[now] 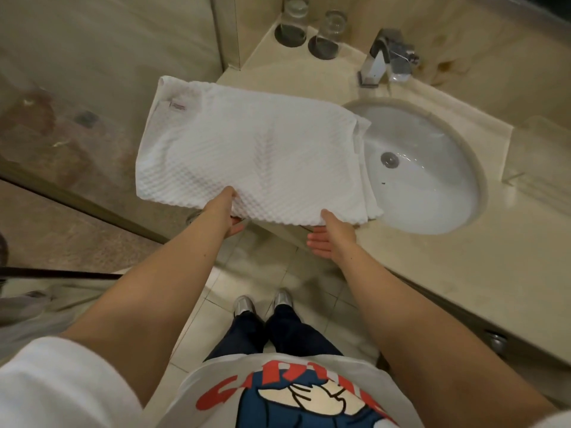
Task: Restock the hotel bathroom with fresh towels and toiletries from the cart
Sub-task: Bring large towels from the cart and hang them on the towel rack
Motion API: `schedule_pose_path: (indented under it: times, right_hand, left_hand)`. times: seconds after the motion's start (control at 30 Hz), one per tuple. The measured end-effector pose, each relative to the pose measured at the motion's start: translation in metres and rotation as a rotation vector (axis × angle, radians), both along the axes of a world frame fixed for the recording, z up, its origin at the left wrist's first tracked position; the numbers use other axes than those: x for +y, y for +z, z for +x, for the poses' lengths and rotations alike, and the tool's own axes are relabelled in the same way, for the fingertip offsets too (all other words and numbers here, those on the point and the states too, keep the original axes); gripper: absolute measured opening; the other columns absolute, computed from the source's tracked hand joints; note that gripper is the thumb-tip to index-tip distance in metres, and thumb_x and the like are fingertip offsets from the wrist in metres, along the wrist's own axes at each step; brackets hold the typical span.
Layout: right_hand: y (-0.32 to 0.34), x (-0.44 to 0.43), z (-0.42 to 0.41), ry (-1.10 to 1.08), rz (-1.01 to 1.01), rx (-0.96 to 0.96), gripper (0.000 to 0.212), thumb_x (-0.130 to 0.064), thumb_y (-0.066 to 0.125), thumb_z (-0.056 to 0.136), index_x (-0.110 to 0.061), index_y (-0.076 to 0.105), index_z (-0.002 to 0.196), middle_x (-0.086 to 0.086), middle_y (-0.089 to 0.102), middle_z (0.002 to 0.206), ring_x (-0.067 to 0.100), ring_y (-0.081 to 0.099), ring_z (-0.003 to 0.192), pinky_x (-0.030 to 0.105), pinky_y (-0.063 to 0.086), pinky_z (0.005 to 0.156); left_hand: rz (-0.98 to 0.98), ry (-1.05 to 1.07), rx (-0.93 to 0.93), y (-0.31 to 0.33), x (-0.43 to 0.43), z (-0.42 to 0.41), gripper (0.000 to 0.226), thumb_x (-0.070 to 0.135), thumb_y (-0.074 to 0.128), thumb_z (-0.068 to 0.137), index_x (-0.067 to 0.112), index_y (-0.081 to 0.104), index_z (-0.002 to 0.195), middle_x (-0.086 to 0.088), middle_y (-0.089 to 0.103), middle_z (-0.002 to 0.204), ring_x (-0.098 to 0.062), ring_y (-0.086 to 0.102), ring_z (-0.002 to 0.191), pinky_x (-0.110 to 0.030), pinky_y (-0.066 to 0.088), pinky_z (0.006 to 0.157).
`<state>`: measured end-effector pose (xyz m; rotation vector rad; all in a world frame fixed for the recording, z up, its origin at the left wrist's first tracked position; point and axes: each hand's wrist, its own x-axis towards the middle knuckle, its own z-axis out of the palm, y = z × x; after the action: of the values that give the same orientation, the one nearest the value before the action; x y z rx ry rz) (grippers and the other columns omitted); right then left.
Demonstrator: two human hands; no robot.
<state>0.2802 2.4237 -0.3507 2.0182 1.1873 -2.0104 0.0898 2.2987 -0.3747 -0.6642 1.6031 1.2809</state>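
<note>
A folded white waffle towel [247, 156] fills the middle of the view. The left hand [227, 213] pinches its near edge at 7 o'clock, thumb on top. The right hand [329, 236], at 5 o'clock, has straight fingers under the edge. The towel's far end overlaps the sink [432, 168] at 3 o'clock. A faucet [381, 58] stands on the counter [463, 273] at 1 o'clock and two glasses [293, 23] at 12.
</note>
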Motion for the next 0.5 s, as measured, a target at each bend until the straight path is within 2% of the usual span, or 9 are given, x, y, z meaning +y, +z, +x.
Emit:
schedule_pose_path:
  times: [0.1,0.17,0.23,0.37,0.5]
  right_hand:
    - [0.003,-0.008,-0.014,-0.265,0.054,0.072,0.028,-0.024,0.06,0.093,-0.007,0.059,0.115,0.013,0.067,0.102,0.026,0.066,0.08,0.035,0.056,0.064]
    - [0.006,-0.012,-0.026,-0.435,0.115,0.086,0.027,-0.012,0.062,0.089,-0.008,0.061,0.116,0.007,0.067,0.104,0.023,0.065,0.083,0.036,0.058,0.074]
    - [0.01,-0.015,-0.037,-0.554,0.134,0.116,0.033,-0.007,0.065,0.087,-0.006,0.06,0.12,0.006,0.066,0.105,0.023,0.064,0.085,0.039,0.058,0.084]
    - [0.016,-0.013,-0.052,-0.637,0.16,0.14,0.051,-0.009,0.073,0.083,-0.008,0.054,0.131,0.007,0.063,0.121,0.027,0.065,0.104,0.044,0.057,0.089]
    - [0.016,-0.007,-0.052,-0.656,0.119,0.166,0.064,-0.02,0.082,0.076,-0.012,0.053,0.132,0.007,0.063,0.122,0.03,0.065,0.102,0.048,0.057,0.09]
  left_hand:
    - [0.018,-0.012,-0.02,0.004,0.001,-0.002,0.012,0.023,0.054,0.089,0.015,0.054,0.098,-0.008,0.062,0.094,-0.023,0.063,0.08,-0.038,0.052,0.064]
    - [0.029,0.021,-0.042,0.004,-0.001,-0.004,0.024,0.026,0.053,0.09,0.014,0.053,0.111,-0.01,0.063,0.102,-0.026,0.064,0.086,-0.042,0.054,0.079]
    - [0.042,0.078,-0.053,0.005,-0.003,-0.007,0.03,0.027,0.051,0.09,0.013,0.049,0.117,-0.014,0.062,0.109,-0.03,0.063,0.092,-0.044,0.055,0.082]
    - [0.091,0.164,-0.079,0.003,-0.01,-0.013,0.031,0.026,0.047,0.093,0.011,0.047,0.12,-0.017,0.06,0.105,-0.034,0.063,0.096,-0.048,0.054,0.091]
    - [0.163,0.241,-0.149,0.0,-0.017,-0.015,0.032,0.028,0.046,0.094,0.01,0.05,0.121,-0.016,0.061,0.119,-0.036,0.063,0.103,-0.051,0.052,0.094]
